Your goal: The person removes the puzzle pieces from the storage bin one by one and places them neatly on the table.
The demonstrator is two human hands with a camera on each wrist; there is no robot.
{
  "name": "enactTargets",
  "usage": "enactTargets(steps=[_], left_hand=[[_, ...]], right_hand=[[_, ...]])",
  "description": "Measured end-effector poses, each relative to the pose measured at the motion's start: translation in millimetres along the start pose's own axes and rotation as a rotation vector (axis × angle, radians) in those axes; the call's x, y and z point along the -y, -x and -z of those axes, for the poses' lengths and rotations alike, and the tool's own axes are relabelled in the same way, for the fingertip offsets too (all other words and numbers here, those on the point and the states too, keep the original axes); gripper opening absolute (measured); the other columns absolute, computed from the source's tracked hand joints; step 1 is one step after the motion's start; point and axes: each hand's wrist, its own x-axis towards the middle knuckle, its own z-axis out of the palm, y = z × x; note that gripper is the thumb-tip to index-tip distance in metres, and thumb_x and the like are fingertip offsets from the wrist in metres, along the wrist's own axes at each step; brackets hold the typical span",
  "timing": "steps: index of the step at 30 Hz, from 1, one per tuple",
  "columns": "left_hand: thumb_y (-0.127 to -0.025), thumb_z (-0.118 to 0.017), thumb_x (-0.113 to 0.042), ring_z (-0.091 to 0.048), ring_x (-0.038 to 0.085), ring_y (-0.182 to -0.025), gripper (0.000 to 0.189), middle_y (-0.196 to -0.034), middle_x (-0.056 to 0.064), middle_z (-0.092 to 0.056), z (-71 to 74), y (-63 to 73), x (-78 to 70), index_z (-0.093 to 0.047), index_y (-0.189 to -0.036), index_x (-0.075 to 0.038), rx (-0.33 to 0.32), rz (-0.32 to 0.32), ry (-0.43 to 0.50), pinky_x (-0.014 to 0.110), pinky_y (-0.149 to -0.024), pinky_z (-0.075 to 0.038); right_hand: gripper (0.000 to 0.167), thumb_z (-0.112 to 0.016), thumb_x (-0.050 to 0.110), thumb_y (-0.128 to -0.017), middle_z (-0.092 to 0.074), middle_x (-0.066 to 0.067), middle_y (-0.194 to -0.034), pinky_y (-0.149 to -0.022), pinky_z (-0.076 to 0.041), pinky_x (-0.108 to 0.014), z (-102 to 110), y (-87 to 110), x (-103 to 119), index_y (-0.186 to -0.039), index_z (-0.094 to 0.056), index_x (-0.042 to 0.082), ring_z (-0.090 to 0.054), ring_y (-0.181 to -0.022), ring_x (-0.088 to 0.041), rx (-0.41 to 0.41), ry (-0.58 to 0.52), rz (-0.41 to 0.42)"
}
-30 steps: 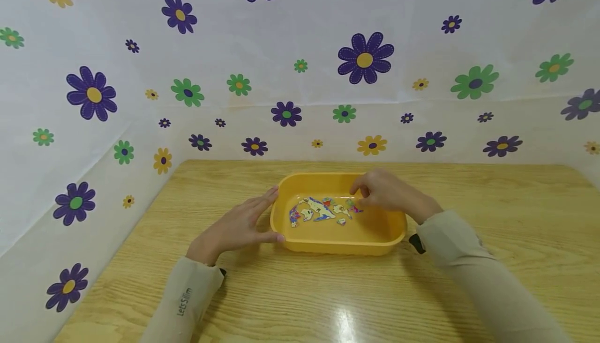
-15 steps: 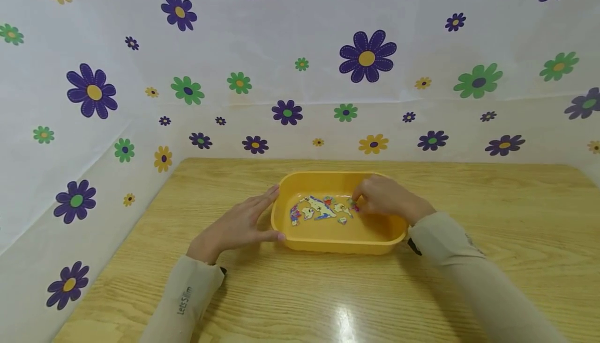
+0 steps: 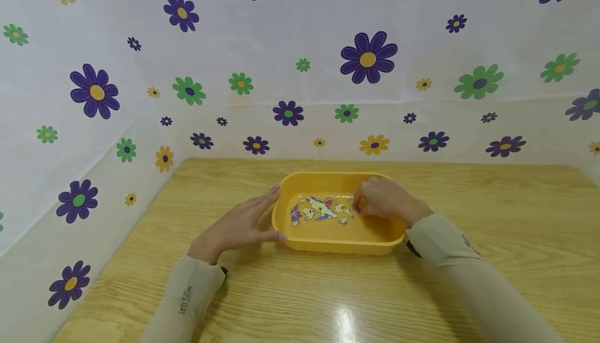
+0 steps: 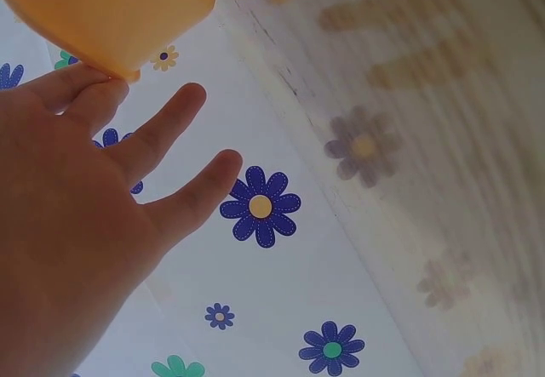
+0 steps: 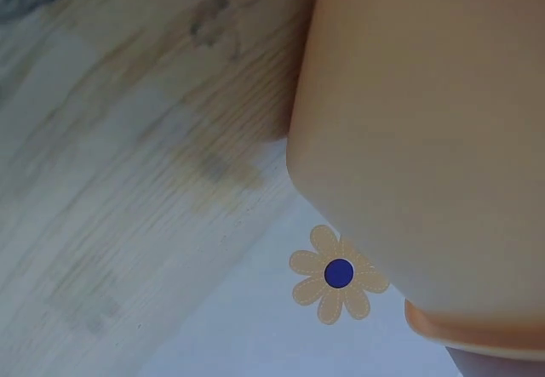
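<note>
A yellow plastic basin [image 3: 323, 248] stands on the wooden table, holding several flat cut-out pieces [image 3: 322, 208] printed in cream, blue, red and purple. At its left end, my left hand [image 3: 236, 227] touches the rim with spread fingers, the thumb at the front corner. In the left wrist view, fingertips of the left hand [image 4: 94, 190] meet the basin's edge [image 4: 128, 19]. Inside the right part of the basin, curled fingers of my right hand [image 3: 382, 197] pinch a small pink and green cut-out piece [image 3: 355, 208], mostly hidden by them. The right wrist view shows the basin's outer wall [image 5: 417, 139].
The wooden table [image 3: 281, 296] extends around the basin on all sides. Behind and to the left hangs a white cloth [image 3: 211, 36] printed with purple, green and yellow flowers.
My right hand has come down into the basin and covers more of the pink and green cut-out piece. The left hand stays at the rim.
</note>
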Motion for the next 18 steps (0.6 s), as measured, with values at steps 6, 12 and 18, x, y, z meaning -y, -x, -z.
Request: enactTargets(steps=[6,12,18], left_hand=[[-0.088,-0.071,-0.059,-0.026,0.034,-0.15,0.102,-0.168,0.006,-0.016,-0.8,0.2,0.3,-0.023,-0.162,-0.008,0.002,0.004,0.0,0.058,-0.118,-0.024],[-0.088,-0.072,-0.059,-0.025,0.034,-0.15,0.103,-0.168,0.006,-0.015,-1.3,-0.3,-0.4,-0.022,-0.162,-0.008,0.012,0.009,0.005,0.057,-0.119,-0.023],[-0.088,-0.072,-0.059,-0.024,0.034,-0.151,0.103,-0.168,0.006,-0.014,-1.5,-0.4,0.1,-0.021,-0.162,-0.008,0.014,0.011,0.006,0.057,-0.119,-0.023]], right_hand=[[0.009,-0.08,0.006,-0.082,-0.075,-0.001,-0.091,-0.086,-0.056,-0.043,-3.5,0.5,-1.1,-0.089,-0.082,0.012,-0.063,-0.082,-0.02,-0.014,0.006,-0.003],[0.006,-0.079,0.008,-0.084,-0.074,0.0,-0.092,-0.088,-0.055,-0.044,-3.1,0.0,-1.0,-0.087,-0.08,0.012,-0.061,-0.083,-0.021,0.008,0.003,-0.025],[0.002,-0.078,0.011,-0.084,-0.069,0.003,-0.082,-0.08,-0.055,-0.039,-3.5,-1.0,-1.2,-0.082,-0.077,0.011,-0.056,-0.075,-0.017,0.001,0.007,0.0]])
